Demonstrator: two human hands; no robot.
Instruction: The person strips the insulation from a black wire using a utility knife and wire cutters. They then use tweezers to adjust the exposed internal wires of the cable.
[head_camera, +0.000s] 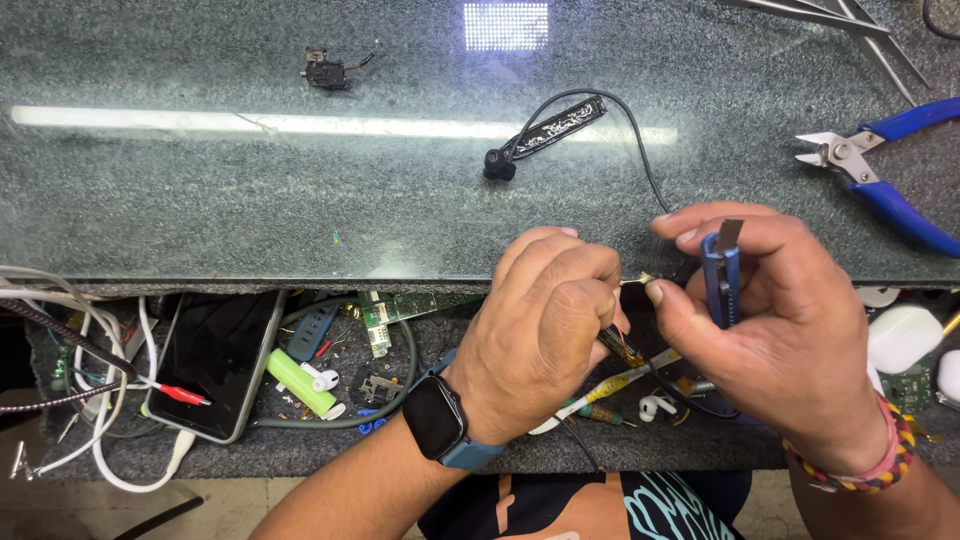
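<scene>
The left hand (545, 325), a dark smartwatch (437, 420) on its wrist, is curled closed over the front edge of the desk (250, 190), its fingers pinching a small gold-tipped part (622, 347) on a thin cable; what the part is cannot be told. Just beside it the right hand (775, 320) is closed round a blue utility knife (722, 275), blade end up, with thumb and forefinger also nipping a tiny pale piece (642, 279) between the two hands. A black cable (640, 150) runs from the hands up to a small black earpiece (498, 163) near the middle of the desk. Blue-handled cutters (885, 170) lie by the right edge, tweezers (850, 25) at the far right corner. Below the front edge, a tray holds a phone (215, 365), a green battery (298, 382) and circuit boards (400, 310)
</scene>
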